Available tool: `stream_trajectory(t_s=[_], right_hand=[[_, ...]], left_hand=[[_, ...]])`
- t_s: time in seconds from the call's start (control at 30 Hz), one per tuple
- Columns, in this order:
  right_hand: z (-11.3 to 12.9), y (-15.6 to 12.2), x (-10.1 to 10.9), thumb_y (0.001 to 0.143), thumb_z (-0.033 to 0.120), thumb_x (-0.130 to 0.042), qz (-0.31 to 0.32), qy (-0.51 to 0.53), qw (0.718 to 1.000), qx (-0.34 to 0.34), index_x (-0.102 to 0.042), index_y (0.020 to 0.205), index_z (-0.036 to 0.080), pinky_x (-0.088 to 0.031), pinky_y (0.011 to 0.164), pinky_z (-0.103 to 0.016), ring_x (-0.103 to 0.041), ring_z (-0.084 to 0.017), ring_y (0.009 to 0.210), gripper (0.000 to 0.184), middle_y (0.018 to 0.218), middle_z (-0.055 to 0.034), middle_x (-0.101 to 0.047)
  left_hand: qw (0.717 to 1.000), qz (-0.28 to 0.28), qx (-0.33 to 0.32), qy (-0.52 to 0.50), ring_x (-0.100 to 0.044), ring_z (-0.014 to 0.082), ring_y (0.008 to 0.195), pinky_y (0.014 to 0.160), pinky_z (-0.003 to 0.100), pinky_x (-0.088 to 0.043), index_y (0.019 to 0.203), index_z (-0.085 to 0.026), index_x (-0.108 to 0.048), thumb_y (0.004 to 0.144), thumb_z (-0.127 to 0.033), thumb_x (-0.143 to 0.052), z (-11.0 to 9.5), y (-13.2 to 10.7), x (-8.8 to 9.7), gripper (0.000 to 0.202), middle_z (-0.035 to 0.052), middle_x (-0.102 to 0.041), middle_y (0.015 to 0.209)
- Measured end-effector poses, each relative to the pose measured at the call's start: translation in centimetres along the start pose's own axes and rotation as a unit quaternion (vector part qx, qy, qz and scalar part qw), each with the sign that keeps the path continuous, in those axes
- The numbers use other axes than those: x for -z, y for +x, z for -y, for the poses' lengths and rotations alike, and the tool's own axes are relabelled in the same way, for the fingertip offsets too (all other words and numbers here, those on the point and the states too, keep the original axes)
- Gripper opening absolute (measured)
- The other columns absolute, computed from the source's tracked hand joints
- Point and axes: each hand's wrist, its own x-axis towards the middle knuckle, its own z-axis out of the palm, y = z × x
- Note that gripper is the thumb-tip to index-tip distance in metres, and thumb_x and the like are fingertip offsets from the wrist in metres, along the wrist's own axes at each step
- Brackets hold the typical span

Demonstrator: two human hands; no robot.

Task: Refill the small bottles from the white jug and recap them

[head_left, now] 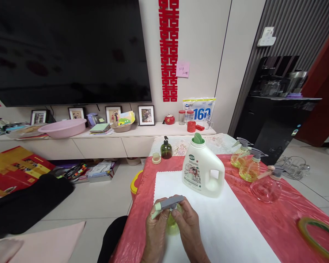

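Note:
Both my hands hold a small yellow-green spray bottle (172, 223) over a white cloth (224, 226) on the table. My left hand (155, 230) wraps its left side and my right hand (188, 226) its right side. The bottle's grey trigger head with a pale green nozzle (167, 204) points left above my fingers. Just behind stands a white detergent jug (203, 170) with a handle and an open green flip cap.
Red plastic tablecloth (287, 212) covers the table. At right stand two yellow spray bottles (246, 162) and a clear one (267, 184). A dark green pump bottle (166, 148), a round lid (156, 158), and a tape ring (318, 233) also lie there.

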Motion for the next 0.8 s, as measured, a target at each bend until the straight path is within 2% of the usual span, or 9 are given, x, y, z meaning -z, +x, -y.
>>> stream_trajectory(t_s=[0.17,0.3,0.43,0.53,0.63,0.73,0.8], right_hand=[[-0.5,0.0,0.2,0.099,0.043,-0.062,-0.014,-0.011,1.000,0.014,-0.059,0.116,0.015,-0.051,0.091,-0.022,-0.059,-0.016,0.102,0.033,0.108,-0.0064,-0.058],[0.0,0.3,0.1,0.100,0.042,-0.058,-0.009,-0.041,0.998,0.045,-0.064,0.120,0.018,-0.049,0.096,-0.021,-0.057,-0.015,0.109,0.032,0.115,-0.0062,-0.055],[0.2,0.4,-0.2,0.099,0.036,-0.059,-0.019,-0.067,0.995,0.073,-0.067,0.115,0.021,-0.049,0.092,-0.017,-0.058,-0.013,0.105,0.024,0.111,-0.0039,-0.056],[0.1,0.4,-0.4,0.095,0.029,-0.063,-0.049,-0.087,0.990,0.095,-0.065,0.113,0.021,-0.048,0.092,-0.015,-0.058,-0.011,0.104,0.020,0.111,-0.0024,-0.058],[-0.1,0.4,-0.8,0.092,0.022,-0.061,-0.070,-0.105,0.986,0.110,-0.064,0.112,0.020,-0.049,0.091,-0.014,-0.059,-0.010,0.103,0.021,0.110,-0.0016,-0.059],[-0.1,0.4,-1.2,0.089,0.017,-0.055,-0.087,-0.120,0.981,0.126,-0.063,0.110,0.019,-0.050,0.088,-0.014,-0.060,-0.010,0.099,0.023,0.107,-0.0014,-0.059],[-0.1,0.4,-1.5,0.087,0.015,-0.055,-0.098,-0.129,0.978,0.132,-0.062,0.109,0.019,-0.051,0.083,-0.012,-0.060,-0.009,0.096,0.023,0.106,-0.0011,-0.059]], left_hand=[[0.998,-0.007,0.039,-0.046,-0.074,0.0245,0.076,0.071,0.033,-0.060,0.084,-0.017,-0.075,0.057,-0.053,-0.090,0.0,-0.2,-0.1,0.047,0.0056,-0.078,0.080],[0.998,-0.022,0.038,-0.037,-0.072,0.0210,0.075,0.070,0.028,-0.058,0.082,-0.017,-0.075,0.055,-0.056,-0.090,-0.5,-0.4,-0.3,0.050,0.0051,-0.076,0.078],[1.000,-0.014,0.009,0.014,-0.069,0.0202,0.077,0.072,0.027,-0.058,0.078,-0.017,-0.074,0.063,-0.059,-0.085,-0.5,-0.4,0.2,0.045,0.0050,-0.074,0.079],[0.999,-0.005,-0.019,0.034,-0.069,0.0242,0.091,0.080,0.029,-0.058,0.087,-0.018,-0.075,0.070,-0.058,-0.079,-0.1,-0.5,1.0,0.044,0.0075,-0.076,0.093],[0.999,0.011,-0.017,0.037,-0.069,0.0275,0.103,0.086,0.032,-0.058,0.100,-0.018,-0.073,0.075,-0.056,-0.076,0.2,-0.9,1.4,0.046,0.0098,-0.075,0.106],[0.998,0.022,-0.020,0.047,-0.070,0.0292,0.106,0.088,0.035,-0.058,0.107,-0.017,-0.069,0.073,-0.051,-0.079,0.4,-1.2,1.0,0.050,0.0120,-0.074,0.111],[0.997,0.000,-0.037,0.065,-0.071,0.0294,0.104,0.087,0.036,-0.059,0.108,-0.016,-0.067,0.068,-0.047,-0.082,0.6,-1.2,0.5,0.053,0.0126,-0.074,0.108]])
